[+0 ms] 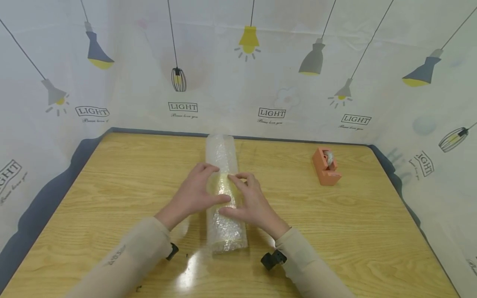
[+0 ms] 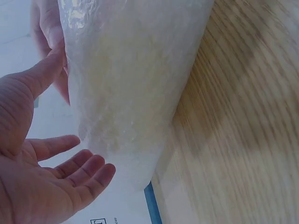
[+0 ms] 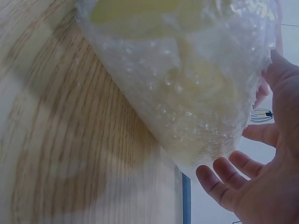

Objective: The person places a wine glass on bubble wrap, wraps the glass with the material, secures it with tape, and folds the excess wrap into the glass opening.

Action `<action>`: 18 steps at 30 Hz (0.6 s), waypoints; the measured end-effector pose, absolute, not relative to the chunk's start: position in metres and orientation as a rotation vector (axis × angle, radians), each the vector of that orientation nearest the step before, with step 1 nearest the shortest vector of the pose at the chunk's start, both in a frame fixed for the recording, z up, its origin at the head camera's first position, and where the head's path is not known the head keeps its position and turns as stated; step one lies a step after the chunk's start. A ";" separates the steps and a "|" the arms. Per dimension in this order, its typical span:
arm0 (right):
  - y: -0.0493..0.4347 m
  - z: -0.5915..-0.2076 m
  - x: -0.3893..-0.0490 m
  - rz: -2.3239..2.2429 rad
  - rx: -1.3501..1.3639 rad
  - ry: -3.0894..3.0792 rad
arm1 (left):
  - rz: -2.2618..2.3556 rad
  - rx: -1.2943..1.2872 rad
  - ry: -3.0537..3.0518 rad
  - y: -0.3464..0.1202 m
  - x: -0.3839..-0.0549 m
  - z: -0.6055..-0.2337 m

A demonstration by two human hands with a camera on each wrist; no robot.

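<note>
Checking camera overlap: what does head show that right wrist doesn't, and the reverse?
Only head: the orange tape dispenser, both sleeves, and the bubble-wrapped roll from end to end.
Only right wrist: the palm side of the right hand; head gives its back.
Both: part of the roll, the right hand, the wooden table, and the printed backdrop.

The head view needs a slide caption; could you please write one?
Left hand and right hand on bubble-wrapped bundle; tape dispenser at right.
</note>
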State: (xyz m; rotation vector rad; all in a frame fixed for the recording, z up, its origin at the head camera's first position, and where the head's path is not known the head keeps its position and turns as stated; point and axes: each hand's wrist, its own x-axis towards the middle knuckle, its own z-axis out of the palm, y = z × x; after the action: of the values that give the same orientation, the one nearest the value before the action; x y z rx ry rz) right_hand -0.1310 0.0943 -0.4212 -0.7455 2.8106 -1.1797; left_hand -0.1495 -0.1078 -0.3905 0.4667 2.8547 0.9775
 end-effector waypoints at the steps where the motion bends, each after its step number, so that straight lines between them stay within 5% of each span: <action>1: 0.095 -0.422 -0.131 -1.181 -0.749 2.804 | 0.970 0.459 2.859 -0.107 -0.149 -0.391; 18: 0.096 -0.426 -0.132 -1.202 -0.761 2.738 | 0.885 0.486 2.906 -0.104 -0.149 -0.393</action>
State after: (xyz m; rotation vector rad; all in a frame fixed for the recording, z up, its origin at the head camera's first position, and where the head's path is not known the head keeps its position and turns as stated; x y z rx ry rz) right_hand -0.1316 0.0965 -0.4265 -0.7608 2.7377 -1.2017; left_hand -0.1493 -0.1043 -0.3932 0.4864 2.9056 0.8846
